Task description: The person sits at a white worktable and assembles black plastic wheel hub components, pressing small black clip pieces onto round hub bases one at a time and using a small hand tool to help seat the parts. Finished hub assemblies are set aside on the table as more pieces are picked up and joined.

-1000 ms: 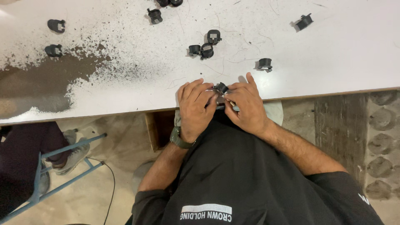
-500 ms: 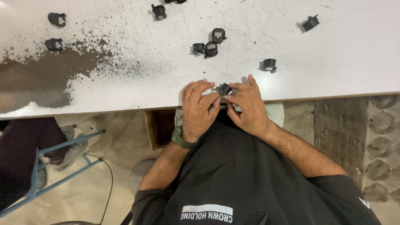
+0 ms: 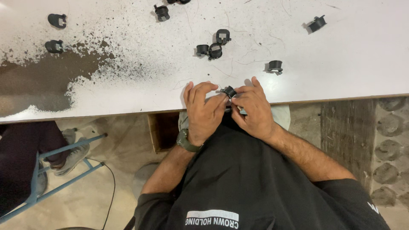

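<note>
Clip point(image 3: 229, 91), a small black plastic part, sits at the near edge of the table point(image 3: 341, 51), pinched between both hands just above the person's lap. Left hand point(image 3: 204, 113) curls round it from the left, fingers bent and their tips closing on the clip; a dark watch point(image 3: 187, 142) sits on that wrist. Right hand point(image 3: 251, 111) grips it from the right, thumb and forefinger pressed against the part, the other fingers folded beneath. Both hands touch each other at the clip, so most of it is hidden.

Beyond the clip, further onto the table, lies a single black part point(image 3: 275, 66), and further left of that a cluster of three point(image 3: 213, 46) touching one another. Another part point(image 3: 316, 24) lies far beyond to the right, one point(image 3: 162, 12) near the far edge, and two point(image 3: 56, 33) well off to the left. Left of the clip, the white tabletop is worn to a dark patch point(image 3: 38, 85) with speckles around it. Below the table on the left stands a blue stool frame point(image 3: 64, 164).
</note>
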Available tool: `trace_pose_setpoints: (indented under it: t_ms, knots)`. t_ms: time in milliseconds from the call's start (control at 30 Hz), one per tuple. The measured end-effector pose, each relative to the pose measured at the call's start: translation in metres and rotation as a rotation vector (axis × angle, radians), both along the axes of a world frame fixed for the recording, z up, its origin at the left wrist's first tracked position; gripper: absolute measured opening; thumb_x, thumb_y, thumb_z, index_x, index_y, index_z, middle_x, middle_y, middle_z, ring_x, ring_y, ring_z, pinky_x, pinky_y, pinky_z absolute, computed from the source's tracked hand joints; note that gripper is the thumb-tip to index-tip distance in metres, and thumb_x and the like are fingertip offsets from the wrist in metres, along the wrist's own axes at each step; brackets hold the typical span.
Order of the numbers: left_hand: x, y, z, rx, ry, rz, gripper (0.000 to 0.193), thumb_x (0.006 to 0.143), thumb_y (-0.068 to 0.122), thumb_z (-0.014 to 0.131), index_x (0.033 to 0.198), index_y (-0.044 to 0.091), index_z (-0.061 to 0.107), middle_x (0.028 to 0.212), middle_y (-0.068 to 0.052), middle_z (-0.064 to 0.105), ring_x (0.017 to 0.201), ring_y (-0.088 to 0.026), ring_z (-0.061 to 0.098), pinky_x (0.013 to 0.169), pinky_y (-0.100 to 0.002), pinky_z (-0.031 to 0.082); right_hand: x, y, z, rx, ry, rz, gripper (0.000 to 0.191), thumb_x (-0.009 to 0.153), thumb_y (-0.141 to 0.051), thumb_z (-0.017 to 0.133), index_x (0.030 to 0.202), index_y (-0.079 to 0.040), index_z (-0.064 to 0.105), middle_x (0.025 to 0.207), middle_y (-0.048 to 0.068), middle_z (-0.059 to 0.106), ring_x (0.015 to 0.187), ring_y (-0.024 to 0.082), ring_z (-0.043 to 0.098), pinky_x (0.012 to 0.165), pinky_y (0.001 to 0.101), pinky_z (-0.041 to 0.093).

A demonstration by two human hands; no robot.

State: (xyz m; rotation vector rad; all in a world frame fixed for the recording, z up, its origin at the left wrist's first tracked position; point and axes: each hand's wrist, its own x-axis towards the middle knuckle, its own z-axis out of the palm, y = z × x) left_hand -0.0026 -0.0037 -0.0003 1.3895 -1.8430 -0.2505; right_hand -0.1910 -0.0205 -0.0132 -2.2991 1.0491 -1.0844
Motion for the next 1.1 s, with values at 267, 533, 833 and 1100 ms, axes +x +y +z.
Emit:
trace_pose_setpoints:
  t_ms: [267,533,833,1100]
  knots:
    - [0.004,-0.003,0.004,0.118,0.041,-0.01,0.009,0.088,0.008,0.075,0.096,0.011,0.071,0.117,-0.001,0.072,0.129,-0.025,0.058,0.125,-0.054,0.021,0.0,0.002,-0.004,-0.065,0.01,-0.018,0.031,0.082,0.007,0.078,0.105,-0.005,0.062,0.097,0.009,0.065,0.119,0.032,0.066,0.123,0.0614,0.031]
    - [0.007,-0.003,0.002,0.111,0.05,-0.032,0.009,0.088,0.008,0.074,0.095,0.011,0.07,0.116,-0.003,0.073,0.13,-0.024,0.059,0.126,-0.052,0.021,0.003,0.004,-0.006,-0.126,-0.02,0.04,0.031,0.083,0.009,0.077,0.105,-0.004,0.06,0.107,0.013,0.069,0.117,0.032,0.068,0.12,0.0595,0.038]
    - [0.012,-0.002,0.001,0.13,0.054,-0.054,0.01,0.088,0.007,0.073,0.096,0.011,0.071,0.116,-0.001,0.072,0.131,-0.025,0.058,0.126,-0.054,0.02,0.014,0.004,0.001,-0.124,0.051,-0.031,0.032,0.083,0.011,0.078,0.105,-0.006,0.062,0.101,0.009,0.068,0.115,0.029,0.068,0.122,0.0565,0.038]
    - [0.015,-0.006,0.01,0.12,0.038,0.037,0.021,0.086,0.016,0.077,0.105,0.008,0.071,0.127,-0.006,0.065,0.134,-0.03,0.054,0.125,-0.06,0.02,-0.001,-0.004,0.018,-0.1,0.055,-0.004,0.028,0.083,0.007,0.075,0.105,-0.008,0.07,0.103,0.01,0.062,0.12,0.031,0.065,0.125,0.059,0.031]
